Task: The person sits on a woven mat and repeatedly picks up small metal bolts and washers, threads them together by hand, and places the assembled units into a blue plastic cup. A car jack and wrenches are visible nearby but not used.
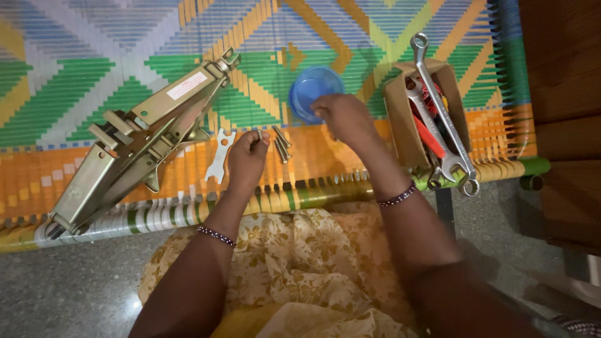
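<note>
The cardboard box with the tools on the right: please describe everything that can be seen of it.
The cardboard box is a small, plain brown box, open at the top, lying on the colourful woven surface near its right edge. Its walls look thin and slightly bent. Inside lie several metal spanners and something red. One long silver combination spanner reaches past both ends of the box, its ring end beyond the far side. The right hand is close to its left wall; whether it touches cannot be told.

A folded scissor jack (134,141) lies on a woven cot (94,69). A cardboard box (400,119) of spanners (441,109) sits apart, rightward.
</note>
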